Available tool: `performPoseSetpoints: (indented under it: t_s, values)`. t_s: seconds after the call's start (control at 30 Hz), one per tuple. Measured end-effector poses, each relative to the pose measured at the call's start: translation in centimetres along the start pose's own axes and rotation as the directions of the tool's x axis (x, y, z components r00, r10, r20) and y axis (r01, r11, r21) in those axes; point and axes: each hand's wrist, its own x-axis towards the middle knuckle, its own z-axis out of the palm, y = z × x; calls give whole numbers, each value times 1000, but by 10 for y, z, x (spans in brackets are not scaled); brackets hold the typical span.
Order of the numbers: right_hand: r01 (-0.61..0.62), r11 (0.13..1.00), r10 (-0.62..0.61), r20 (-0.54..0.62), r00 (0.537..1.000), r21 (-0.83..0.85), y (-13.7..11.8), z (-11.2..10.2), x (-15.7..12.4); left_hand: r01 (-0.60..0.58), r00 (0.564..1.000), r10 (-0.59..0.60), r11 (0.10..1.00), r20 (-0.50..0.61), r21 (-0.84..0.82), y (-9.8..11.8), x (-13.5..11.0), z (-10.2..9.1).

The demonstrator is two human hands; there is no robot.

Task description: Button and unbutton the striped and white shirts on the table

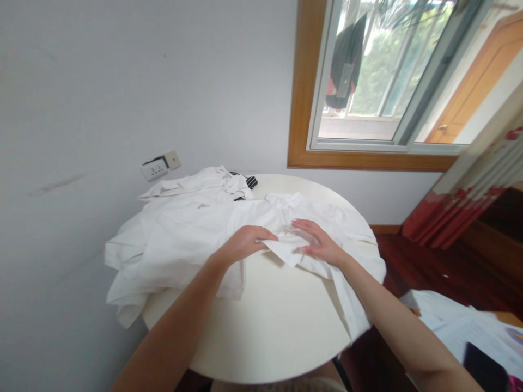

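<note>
A white shirt [335,218] lies spread and rumpled over the round white table [261,337], with a long strip of it hanging down at the table's front right edge. My left hand [245,243] pinches a pointed flap of the shirt between thumb and fingers. To the right of that flap, my right hand [321,245] rests on the same shirt, thumb and fingers spread apart and curved over the cloth. A heap of more white garments [175,239] covers the left side of the table; where it ends and the shirt begins is hard to tell.
A black-and-white striped piece [252,182] shows at the back of the table. Behind stand the wall with a socket [154,170] and a wood-framed window [302,109]. At lower right, white papers or cloth [453,321] and a dark phone-like object [486,367] lie.
</note>
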Motion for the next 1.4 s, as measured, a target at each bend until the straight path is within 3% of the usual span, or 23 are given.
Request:
performPoseSetpoints:
  t_s: [0.07, 0.13, 0.2, 0.4, 0.5, 0.67, 0.8, 0.9, 1.0, 1.1, 1.23, 1.4]
  values:
    - [62, 995, -54, 114, 992, -74, -8, 0, 2, 86, 992, -83, 996, -98, 22, 7, 2, 3]
    - [77, 986, -54, 154, 987, -148, -14, 4, 5, 139, 970, -128, 990, -207, 37, 14, 4, 7]
    - [56, 978, -31, 126, 992, -200, -16, 9, 6, 143, 951, -132, 990, -279, 20, 21, 7, 12]
    - [34, 982, -38, -20, 999, -188, -9, 15, 6, 45, 931, -86, 991, -354, -123, 28, 12, 16]
    - [-19, 987, 4, -94, 996, -162, -6, 16, 5, 19, 914, -46, 997, -402, -72, 21, 11, 14]
    - [-88, 994, 73, -193, 978, -66, -11, 15, 8, -80, 919, 106, 993, -381, 85, 13, 10, 11]
    - [-114, 993, 106, -173, 979, -42, -23, 7, 14, -2, 845, 18, 1000, -535, 30, 21, 14, 11]
    - [-97, 992, 86, -122, 989, -85, -30, 0, 22, 63, 820, -52, 998, -569, -1, 32, 16, 11]
    - [-122, 991, 113, -154, 982, -49, -32, -7, 31, 71, 834, -77, 997, -546, -32, 40, 14, 6]
    - [-178, 980, 192, -186, 964, 90, -35, -17, 38, 46, 882, -76, 996, -466, -77, 37, 9, -1]
    - [-217, 947, 272, -238, 932, 236, -47, -34, 45, 82, 976, -103, 990, -193, -114, 15, -1, -2]
    - [-181, 942, 245, -211, 946, 282, -66, -52, 46, 125, 987, -115, 989, 116, -81, -17, -7, 9]
